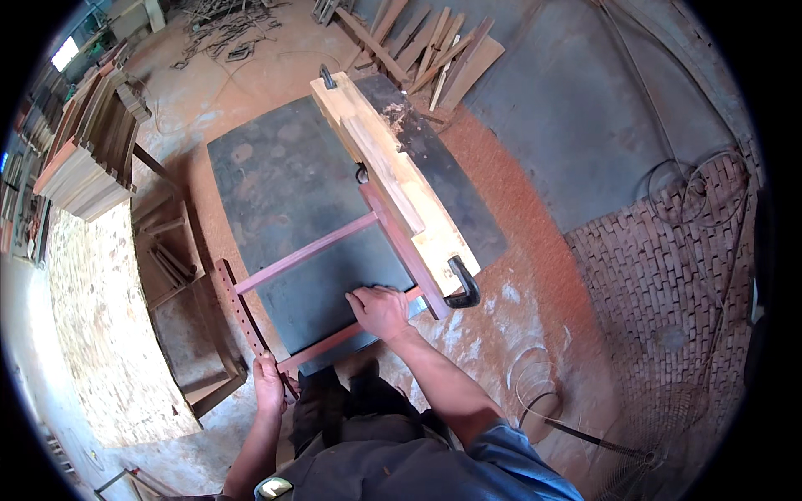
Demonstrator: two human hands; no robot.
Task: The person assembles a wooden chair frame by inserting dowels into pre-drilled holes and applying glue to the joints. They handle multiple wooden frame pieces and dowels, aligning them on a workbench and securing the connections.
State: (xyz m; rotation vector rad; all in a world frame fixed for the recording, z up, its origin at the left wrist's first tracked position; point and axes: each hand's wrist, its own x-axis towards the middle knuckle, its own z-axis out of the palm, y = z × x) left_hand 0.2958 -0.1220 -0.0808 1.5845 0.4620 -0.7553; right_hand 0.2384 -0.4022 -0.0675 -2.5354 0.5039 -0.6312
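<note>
A reddish wooden frame, made of two rails joined by two crossbars, lies over a dark grey table. My left hand point(268, 384) is closed round the near end of its left rail point(241, 311), which has a row of small holes and sticks out past the table's left edge. My right hand point(384, 312) grips the near crossbar point(322, 346) close to the right rail point(405, 250); its fingertips are partly hidden. The far crossbar point(305, 253) is untouched. Against a pale wooden fence point(434, 238) rests the frame's right rail.
Black clamps stand at the fence's near end point(464, 284) and far end point(327, 78). The grey table point(276, 179) has wood shavings point(397, 113) beyond the fence. Left are stacked boards point(92, 159) and a plywood sheet point(104, 326). Offcuts point(434, 54) lean behind; a wire fan guard point(652, 455) is at lower right.
</note>
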